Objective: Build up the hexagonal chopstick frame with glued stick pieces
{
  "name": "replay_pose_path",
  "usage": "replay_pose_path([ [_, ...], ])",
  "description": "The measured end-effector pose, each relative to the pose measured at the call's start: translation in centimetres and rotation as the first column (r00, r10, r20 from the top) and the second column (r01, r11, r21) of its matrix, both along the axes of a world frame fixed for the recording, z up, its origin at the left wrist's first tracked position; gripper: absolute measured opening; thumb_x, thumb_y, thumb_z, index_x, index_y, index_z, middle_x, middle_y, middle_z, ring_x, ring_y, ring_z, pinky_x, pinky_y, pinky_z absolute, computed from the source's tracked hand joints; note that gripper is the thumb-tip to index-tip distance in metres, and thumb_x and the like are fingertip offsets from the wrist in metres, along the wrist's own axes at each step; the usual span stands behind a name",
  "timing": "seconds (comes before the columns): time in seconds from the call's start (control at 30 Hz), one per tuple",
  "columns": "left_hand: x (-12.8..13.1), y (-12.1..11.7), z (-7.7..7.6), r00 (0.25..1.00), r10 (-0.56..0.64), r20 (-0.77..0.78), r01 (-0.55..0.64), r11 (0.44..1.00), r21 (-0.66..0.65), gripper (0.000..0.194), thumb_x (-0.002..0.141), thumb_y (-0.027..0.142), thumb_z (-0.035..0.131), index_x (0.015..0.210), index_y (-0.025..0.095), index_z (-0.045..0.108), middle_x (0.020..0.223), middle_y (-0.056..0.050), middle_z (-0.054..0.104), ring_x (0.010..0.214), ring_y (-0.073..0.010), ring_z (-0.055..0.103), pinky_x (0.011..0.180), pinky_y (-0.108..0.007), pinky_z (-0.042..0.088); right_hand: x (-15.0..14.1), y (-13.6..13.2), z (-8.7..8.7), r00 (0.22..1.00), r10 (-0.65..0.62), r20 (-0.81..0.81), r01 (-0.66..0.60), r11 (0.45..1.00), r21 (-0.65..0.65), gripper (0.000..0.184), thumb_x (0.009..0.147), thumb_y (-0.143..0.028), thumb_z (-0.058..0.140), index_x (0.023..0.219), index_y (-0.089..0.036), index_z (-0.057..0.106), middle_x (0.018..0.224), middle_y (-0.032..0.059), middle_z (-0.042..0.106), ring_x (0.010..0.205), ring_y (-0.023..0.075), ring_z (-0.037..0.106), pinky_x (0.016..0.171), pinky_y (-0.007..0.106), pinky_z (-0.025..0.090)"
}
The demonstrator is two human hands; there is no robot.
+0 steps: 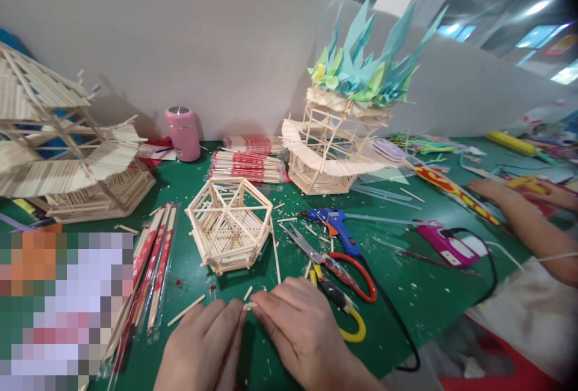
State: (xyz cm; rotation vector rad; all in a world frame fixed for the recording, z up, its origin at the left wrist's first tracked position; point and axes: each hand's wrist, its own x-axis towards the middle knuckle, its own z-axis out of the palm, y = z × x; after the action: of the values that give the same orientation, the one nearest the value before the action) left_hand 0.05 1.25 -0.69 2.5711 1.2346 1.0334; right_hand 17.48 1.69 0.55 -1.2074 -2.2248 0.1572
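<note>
My left hand (205,343) and my right hand (307,334) meet low in the middle of the view. Their fingertips pinch the two sides of a short wooden stick piece (249,305), mostly hidden by the fingers. Just beyond stands an open frame of wooden sticks (230,222), with a slatted base and spokes across its top. Right of it lie a blue glue gun (333,225), red-handled scissors (347,270) and a yellow-and-black-handled tool (341,303). A loose stick (186,310) lies beside my left hand.
Wrapped chopsticks (156,264) lie left, with more packs (246,165) behind. Stick pavilions stand at left (85,162) and back right (329,156). Also here are a pink flask (183,135), a magenta power strip (445,243), its black cable, and another person's arm (533,228).
</note>
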Motion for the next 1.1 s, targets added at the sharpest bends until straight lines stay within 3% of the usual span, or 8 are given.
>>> replay_pose_path([
  [0.13,0.1,0.4,-0.4,0.989,0.071,0.129,-0.062,0.996,-0.07,0.021,0.09,0.023,0.04,0.09,0.018,0.06,0.071,-0.003,0.068,0.06,-0.0138,0.067,0.057,-0.02,0.054,-0.7,-0.4,0.3,0.995,0.06,-0.074,-0.058,0.998,0.039,0.043,0.095,-0.029,0.034,0.062,-0.018,0.059,0.049,-0.0015,0.052,0.047,0.0114,0.043,0.048,0.026,0.028],
  [0.23,-0.5,0.9,-0.1,0.951,0.188,0.247,-0.099,0.938,-0.333,0.017,0.087,0.026,0.048,0.085,0.019,0.064,0.075,-0.001,0.071,0.068,-0.0131,0.069,0.061,-0.016,0.055,0.0,0.0,0.9,0.985,0.07,-0.158,-0.072,0.997,-0.004,0.047,0.096,-0.032,0.031,0.059,-0.019,0.057,0.046,-0.0032,0.049,0.046,0.0104,0.043,0.046,0.025,0.029],
  [0.3,-0.8,1.1,0.2,0.928,0.234,0.289,-0.059,0.861,-0.505,0.017,0.084,0.03,0.053,0.087,0.021,0.067,0.08,0.0,0.073,0.076,-0.0145,0.07,0.064,-0.016,0.055,1.2,0.7,0.8,0.992,-0.078,-0.098,0.058,0.979,-0.195,0.037,0.095,-0.026,0.035,0.07,-0.018,0.061,0.057,0.0001,0.055,0.055,0.0128,0.051,0.052,0.025,0.037],
  [0.57,-0.5,1.0,0.6,0.892,0.264,0.367,0.045,0.756,-0.653,0.021,0.084,0.033,0.051,0.09,0.024,0.069,0.066,0.002,0.067,0.063,-0.0134,0.066,0.055,-0.019,0.054,3.8,3.1,-2.2,0.964,-0.206,0.168,0.232,0.96,-0.153,0.02,0.085,-0.015,0.052,0.094,-0.017,0.069,0.09,0.011,0.067,0.084,0.0257,0.058,0.069,0.041,0.046],
  [0.67,-0.1,0.9,0.7,0.906,0.238,0.35,0.051,0.76,-0.647,0.021,0.084,0.032,0.049,0.086,0.023,0.068,0.064,0.002,0.064,0.061,-0.0134,0.064,0.055,-0.019,0.053,3.1,2.2,-0.9,0.982,-0.187,0.016,0.187,0.971,-0.146,0.023,0.085,-0.016,0.051,0.103,-0.014,0.066,0.104,0.0143,0.061,0.098,0.0273,0.054,0.08,0.045,0.046],
  [0.83,0.6,0.6,1.0,0.923,0.132,0.362,0.165,0.712,-0.682,0.025,0.085,0.032,0.046,0.084,0.022,0.069,0.064,-0.001,0.063,0.062,-0.0139,0.062,0.062,-0.024,0.054,1.2,1.0,1.2,0.933,0.122,-0.339,-0.203,0.955,-0.217,0.022,0.085,-0.023,0.055,0.105,-0.017,0.064,0.088,0.0071,0.064,0.081,0.0168,0.06,0.071,0.029,0.051],
  [0.93,0.5,0.7,1.0,0.901,0.153,0.405,0.231,0.62,-0.749,0.025,0.084,0.036,0.048,0.088,0.024,0.07,0.072,-0.002,0.068,0.066,-0.0149,0.064,0.066,-0.026,0.054,0.6,1.0,1.1,0.91,0.111,-0.401,-0.199,0.962,-0.186,0.014,0.086,-0.02,0.055,0.09,-0.018,0.069,0.076,0.0041,0.063,0.069,0.0141,0.06,0.061,0.025,0.05],
  [1.1,-0.1,0.5,0.2,0.798,0.393,0.456,0.248,0.476,-0.844,0.029,0.079,0.047,0.055,0.089,0.025,0.07,0.067,-0.001,0.067,0.061,-0.0155,0.063,0.052,-0.023,0.052,0.5,1.7,0.8,0.868,-0.001,-0.497,-0.123,0.968,-0.217,0.011,0.084,-0.015,0.056,0.084,-0.018,0.066,0.075,0.0032,0.062,0.069,0.0134,0.06,0.06,0.023,0.049],
])
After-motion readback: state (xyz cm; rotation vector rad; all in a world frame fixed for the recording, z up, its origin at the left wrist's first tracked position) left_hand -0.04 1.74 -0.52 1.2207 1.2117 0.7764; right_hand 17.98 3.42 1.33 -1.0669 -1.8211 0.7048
